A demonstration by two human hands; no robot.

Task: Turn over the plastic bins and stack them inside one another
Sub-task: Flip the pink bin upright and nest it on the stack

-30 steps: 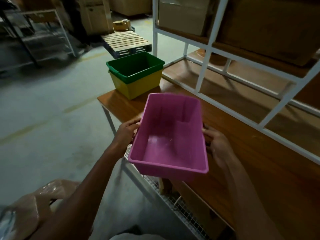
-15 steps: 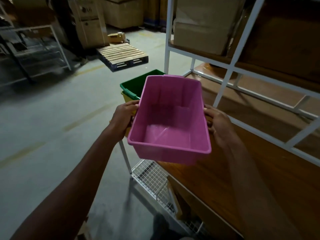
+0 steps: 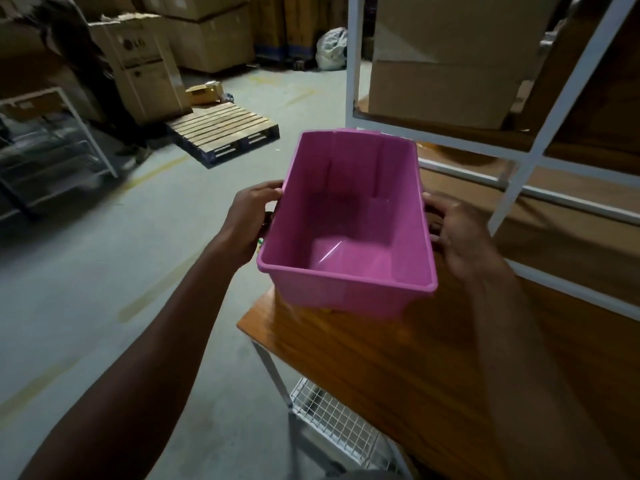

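Observation:
I hold a pink plastic bin (image 3: pixel 349 223) upright, its opening toward me and nothing inside. My left hand (image 3: pixel 249 220) grips its left long side and my right hand (image 3: pixel 453 233) grips its right long side. The bin hangs over the far left end of the wooden table (image 3: pixel 398 368). It hides the green and yellow bins almost fully; only a small sliver of green and yellow shows by my left wrist.
A white metal shelf frame (image 3: pixel 540 140) with cardboard boxes (image 3: pixel 443 57) rises behind and right of the table. A wire mesh shelf (image 3: pixel 332 414) sits under the table. On the concrete floor lie a wooden pallet (image 3: pixel 221 129) and stacked cartons (image 3: pixel 149 60).
I carried the pink bin forward and over the stacked green and yellow bins, which it now covers. My view moved forward along the table.

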